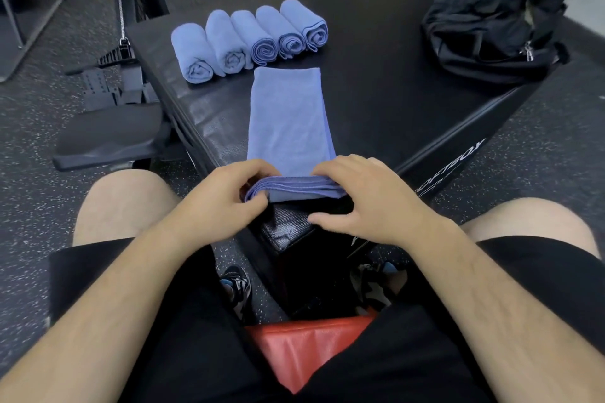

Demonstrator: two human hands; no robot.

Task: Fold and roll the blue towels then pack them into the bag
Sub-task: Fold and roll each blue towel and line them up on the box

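A blue towel (pixel 288 118), folded into a long strip, lies lengthwise on the black padded box (pixel 376 75). Its near end is turned over at the box's front corner. My left hand (pixel 226 203) pinches the left side of that turned end between thumb and fingers. My right hand (pixel 363 196) has its fingers curled over the right side of the same end, its thumb below against the box. Several rolled blue towels (pixel 248 39) lie side by side in a row beyond the strip. The black bag (pixel 491 16) sits at the box's far right, slumped, its zipper pulls visible.
Grey speckled rubber floor surrounds the box. A black padded bench (pixel 108 137) and a weight stack with a cable (pixel 122 42) stand to the left. I sit on a red padded seat (pixel 311 343), my knees on either side of the box's corner.
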